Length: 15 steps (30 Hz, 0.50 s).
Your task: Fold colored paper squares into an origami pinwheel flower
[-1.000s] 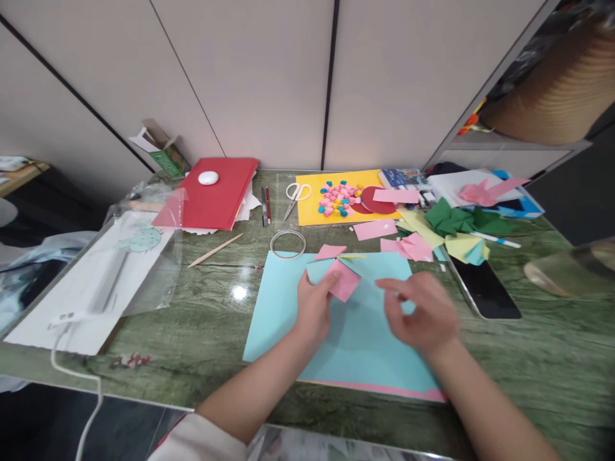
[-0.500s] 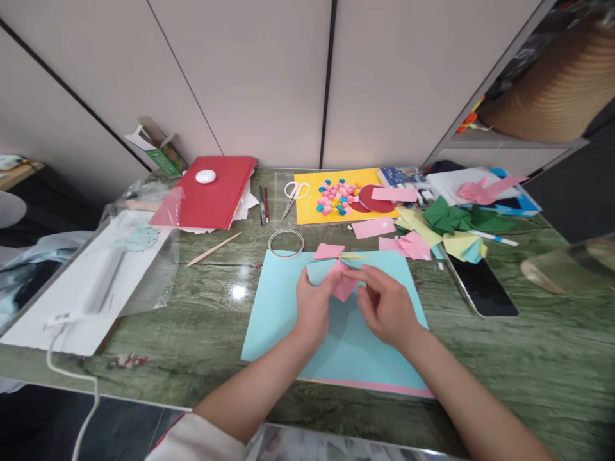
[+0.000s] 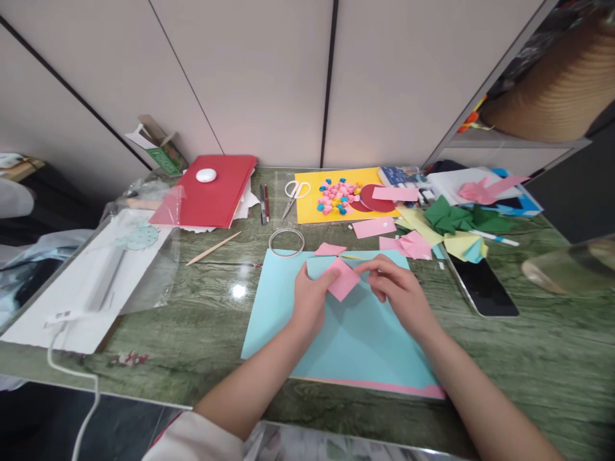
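Observation:
A folded piece of pink paper (image 3: 343, 282) with thin blue and yellow edges is held above the light blue sheet (image 3: 273, 320). My left hand (image 3: 310, 298) is closed on its left side, the thumb lying across the pink diamond-shaped front flap. A second pink flap (image 3: 330, 249) sticks up behind. At the right corner, my right hand (image 3: 396, 288) has its index fingertip against the paper, the other fingers curled in. The fingers on the paper's far side are hidden. Beneath the light blue sheet, a pink sheet (image 3: 427, 390) shows along the near edge.
Behind lie a tape ring (image 3: 286, 242), scissors (image 3: 291, 198) and colourful paper balls (image 3: 339, 195) on a yellow sheet. Folded green papers (image 3: 446, 216) and a phone (image 3: 483, 282) are to the right. A wooden stick (image 3: 213, 248) and red folder (image 3: 216, 192) lie left.
My right hand has moved slightly right and its fingers have shifted to the paper's right corner. The pink front flap now lies flatter as a full diamond. My left hand keeps its hold.

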Tool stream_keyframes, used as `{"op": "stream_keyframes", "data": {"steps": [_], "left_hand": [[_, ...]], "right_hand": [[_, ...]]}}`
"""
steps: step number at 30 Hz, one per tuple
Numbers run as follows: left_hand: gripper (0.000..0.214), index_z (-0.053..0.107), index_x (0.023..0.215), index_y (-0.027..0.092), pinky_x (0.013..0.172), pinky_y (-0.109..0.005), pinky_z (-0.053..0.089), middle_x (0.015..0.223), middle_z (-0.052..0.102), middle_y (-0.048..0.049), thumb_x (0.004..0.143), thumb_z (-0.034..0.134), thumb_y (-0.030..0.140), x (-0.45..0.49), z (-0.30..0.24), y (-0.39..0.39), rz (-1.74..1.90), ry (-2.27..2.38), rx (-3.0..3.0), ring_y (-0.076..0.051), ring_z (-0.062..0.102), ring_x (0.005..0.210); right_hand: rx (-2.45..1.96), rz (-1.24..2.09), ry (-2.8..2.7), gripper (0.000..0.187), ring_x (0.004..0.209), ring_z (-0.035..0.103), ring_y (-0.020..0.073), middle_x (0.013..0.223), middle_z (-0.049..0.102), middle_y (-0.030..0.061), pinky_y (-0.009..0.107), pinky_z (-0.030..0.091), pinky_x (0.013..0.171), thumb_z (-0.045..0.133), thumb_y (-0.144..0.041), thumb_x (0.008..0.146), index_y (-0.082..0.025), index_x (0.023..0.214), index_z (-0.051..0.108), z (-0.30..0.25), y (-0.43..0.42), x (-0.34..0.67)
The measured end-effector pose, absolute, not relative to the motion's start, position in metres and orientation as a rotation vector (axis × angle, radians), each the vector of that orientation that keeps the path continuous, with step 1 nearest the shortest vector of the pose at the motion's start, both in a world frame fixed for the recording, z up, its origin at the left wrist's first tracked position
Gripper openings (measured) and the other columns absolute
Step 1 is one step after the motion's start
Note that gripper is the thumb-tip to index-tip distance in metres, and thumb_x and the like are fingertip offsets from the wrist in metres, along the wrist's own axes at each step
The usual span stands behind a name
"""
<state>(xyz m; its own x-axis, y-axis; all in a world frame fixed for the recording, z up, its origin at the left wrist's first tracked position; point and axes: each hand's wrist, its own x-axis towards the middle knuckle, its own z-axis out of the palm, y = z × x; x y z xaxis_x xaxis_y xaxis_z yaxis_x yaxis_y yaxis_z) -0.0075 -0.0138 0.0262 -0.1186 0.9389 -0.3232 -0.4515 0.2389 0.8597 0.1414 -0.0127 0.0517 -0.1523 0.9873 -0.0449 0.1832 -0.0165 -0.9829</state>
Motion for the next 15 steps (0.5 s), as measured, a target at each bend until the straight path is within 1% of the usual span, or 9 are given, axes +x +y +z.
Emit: {"op": "stream_keyframes", "data": {"steps": [2, 7, 10, 15], "left_hand": [[0.029, 0.06, 0.093, 0.014, 0.071, -0.03, 0.045, 0.088, 0.065, -0.0064, 0.066, 0.068, 0.02, -0.008, 0.028, -0.014, 1.289, 1.075, 0.51, -0.017, 0.059, 0.077], [0.03, 0.061, 0.094, 0.014, 0.074, -0.031, 0.046, 0.091, 0.066, -0.0073, 0.067, 0.069, 0.02, -0.008, 0.029, -0.015, 1.293, 1.01, 0.464, -0.018, 0.06, 0.08], [0.029, 0.062, 0.093, 0.015, 0.073, -0.031, 0.046, 0.09, 0.066, -0.0068, 0.067, 0.069, 0.02, -0.007, 0.029, -0.016, 1.308, 1.027, 0.477, -0.018, 0.061, 0.079], [0.027, 0.064, 0.092, 0.015, 0.07, -0.028, 0.045, 0.087, 0.066, -0.0051, 0.066, 0.07, 0.019, -0.006, 0.033, -0.015, 1.317, 1.002, 0.477, -0.015, 0.06, 0.074]], "right_hand": [[-1.341, 1.225, -1.49, 0.022, 0.054, 0.038, 0.0091, 0.07, 0.038, -0.0026, 0.027, 0.029, 0.052, 0.049, -0.016, 0.076, -0.024, 0.081, 0.068, 0.052, -0.012, 0.142], [-1.381, 1.274, -1.453, 0.029, 0.059, 0.037, 0.0115, 0.069, 0.034, -0.0023, 0.028, 0.026, 0.055, 0.047, -0.014, 0.074, -0.027, 0.086, 0.071, 0.048, -0.011, 0.142], [-1.381, 1.331, -1.395, 0.032, 0.062, 0.037, 0.0124, 0.071, 0.034, -0.0019, 0.028, 0.027, 0.057, 0.047, -0.015, 0.074, -0.028, 0.09, 0.071, 0.044, -0.01, 0.142], [-1.38, 1.36, -1.354, 0.033, 0.072, 0.039, 0.0156, 0.073, 0.036, -0.0006, 0.03, 0.03, 0.065, 0.047, -0.016, 0.073, -0.028, 0.091, 0.072, 0.042, -0.009, 0.141]]}}
